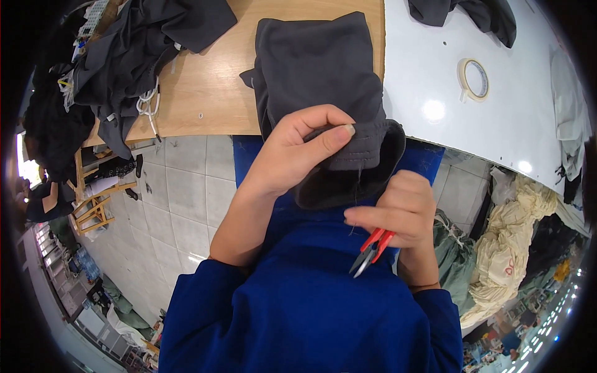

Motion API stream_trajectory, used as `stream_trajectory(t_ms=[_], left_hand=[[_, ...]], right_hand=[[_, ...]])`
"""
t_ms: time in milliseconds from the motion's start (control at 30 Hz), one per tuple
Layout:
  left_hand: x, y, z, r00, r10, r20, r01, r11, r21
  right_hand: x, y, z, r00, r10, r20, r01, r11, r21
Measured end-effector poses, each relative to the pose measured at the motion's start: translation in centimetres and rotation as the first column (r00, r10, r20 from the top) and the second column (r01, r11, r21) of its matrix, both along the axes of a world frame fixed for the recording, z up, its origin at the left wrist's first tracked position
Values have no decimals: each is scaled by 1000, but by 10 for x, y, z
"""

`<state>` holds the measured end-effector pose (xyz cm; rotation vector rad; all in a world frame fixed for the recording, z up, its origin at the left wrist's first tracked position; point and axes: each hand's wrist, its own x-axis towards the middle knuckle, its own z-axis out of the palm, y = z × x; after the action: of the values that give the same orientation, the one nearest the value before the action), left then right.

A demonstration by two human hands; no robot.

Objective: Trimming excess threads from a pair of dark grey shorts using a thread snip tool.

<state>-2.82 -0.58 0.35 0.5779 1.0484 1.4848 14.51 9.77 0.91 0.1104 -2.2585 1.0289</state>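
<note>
A dark grey garment (pixel 314 62) lies folded on the table and hangs over its front edge toward me. My left hand (pixel 306 144) pinches the stitched band at its near end, thumb on top. That end gapes open like a cuff or leg hem. Loose dark threads dangle from the stitching. Just right of them is my right hand (pixel 398 208), its fingers curled and its thumb and forefinger together near the threads. Red-handled thread snips (pixel 372 250) are held in this hand, blades pointing down toward my lap. Whether a thread is between the fingertips is too small to tell.
The wooden tabletop (pixel 202 93) meets a white table (pixel 429 81) on the right, which bears a roll of tape (pixel 474 79) and another dark cloth piece (pixel 466 15). Dark garments (pixel 134 56) with a white cord (pixel 148 102) are heaped at left. Cream cloth bundles (pixel 507 242) stand below right.
</note>
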Motion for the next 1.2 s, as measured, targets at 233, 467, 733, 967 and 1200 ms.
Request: stream_trajectory(t_ms=[233,467,733,967,1200], left_hand=[[5,4,5,988,139,-64,-135,989,55],[12,5,6,938,255,-234,-228,964,135],[17,3,14,904,239,-354,-206,970,128],[16,3,18,895,193,-403,-164,981,106],[15,3,18,884,173,-434,-153,985,81]], right_hand=[[19,-13,-1,919,-325,225,391,826,-406],[14,-14,-1,832,-531,159,544,837,-52],[14,-12,1,828,-536,161,539,842,32],[14,-5,4,857,-494,148,490,869,62],[16,-1,4,892,-441,103,429,896,115]])
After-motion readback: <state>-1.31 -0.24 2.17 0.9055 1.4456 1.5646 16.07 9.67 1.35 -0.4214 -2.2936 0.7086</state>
